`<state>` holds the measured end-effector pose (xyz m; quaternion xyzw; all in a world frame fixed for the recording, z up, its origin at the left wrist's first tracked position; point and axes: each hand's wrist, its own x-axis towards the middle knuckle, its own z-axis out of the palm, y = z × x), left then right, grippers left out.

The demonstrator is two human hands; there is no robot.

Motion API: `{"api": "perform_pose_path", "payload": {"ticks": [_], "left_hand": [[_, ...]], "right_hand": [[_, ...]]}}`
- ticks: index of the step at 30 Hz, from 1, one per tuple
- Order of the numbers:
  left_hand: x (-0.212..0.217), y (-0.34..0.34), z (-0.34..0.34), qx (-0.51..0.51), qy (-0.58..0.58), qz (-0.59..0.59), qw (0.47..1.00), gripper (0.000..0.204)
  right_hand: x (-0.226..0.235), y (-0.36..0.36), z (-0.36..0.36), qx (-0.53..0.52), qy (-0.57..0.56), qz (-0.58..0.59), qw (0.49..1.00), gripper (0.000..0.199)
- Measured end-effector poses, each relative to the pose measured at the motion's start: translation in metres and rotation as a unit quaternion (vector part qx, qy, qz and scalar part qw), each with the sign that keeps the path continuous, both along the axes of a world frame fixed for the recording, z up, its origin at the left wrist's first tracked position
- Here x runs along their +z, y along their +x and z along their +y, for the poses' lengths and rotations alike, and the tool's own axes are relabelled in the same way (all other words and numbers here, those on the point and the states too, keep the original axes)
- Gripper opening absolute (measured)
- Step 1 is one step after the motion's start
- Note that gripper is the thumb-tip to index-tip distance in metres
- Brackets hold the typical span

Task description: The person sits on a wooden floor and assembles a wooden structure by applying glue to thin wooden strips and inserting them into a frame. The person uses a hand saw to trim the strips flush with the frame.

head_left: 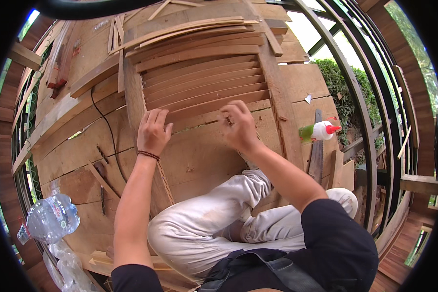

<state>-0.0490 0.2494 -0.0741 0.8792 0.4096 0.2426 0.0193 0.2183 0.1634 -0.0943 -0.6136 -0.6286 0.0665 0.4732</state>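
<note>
A wooden louvre frame lies before me, with thin slats [207,82] set across between its left side rail [134,97] and right side rail [276,92]. My left hand [153,131] rests at the inner edge of the left rail, beside the end of the nearest slat [204,108]. Its fingers are stretched out and its thumb stands apart. My right hand [241,127] hovers just on the near side of that slat, toward its right end. Those fingers are curled in; what they hold, if anything, is too small to make out. Notches line the rails' inner edges.
Right of the frame, a white glue bottle [322,130] with a red cap lies over a handsaw [316,163]. Loose strips [190,30] cross the frame's far end. A black cable [109,129] runs along the left. A clear plastic jug [53,218] sits at lower left. Dark metal railings [348,73] stand at right.
</note>
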Motion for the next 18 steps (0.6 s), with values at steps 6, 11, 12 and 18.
{"api": "perform_pose_path", "payload": {"ticks": [6,11,12,18], "left_hand": [[-0.003,0.015,-0.03,0.14,0.014,-0.044,0.989,0.028],[-0.046,0.063,-0.031,0.307,-0.482,-0.447,0.688,0.046],[-0.048,0.061,-0.036,0.319,-0.52,-0.512,0.604,0.049],[-0.039,0.061,-0.013,0.378,-0.509,-0.585,0.506,0.058]], "right_hand": [[-0.031,0.028,-0.003,-0.087,-0.246,0.663,0.701,0.029],[-0.03,0.045,0.003,-0.133,-0.225,0.697,0.668,0.042],[-0.028,0.041,0.004,-0.128,-0.234,0.69,0.672,0.043],[-0.02,0.041,0.009,-0.142,-0.267,0.655,0.693,0.049]]}}
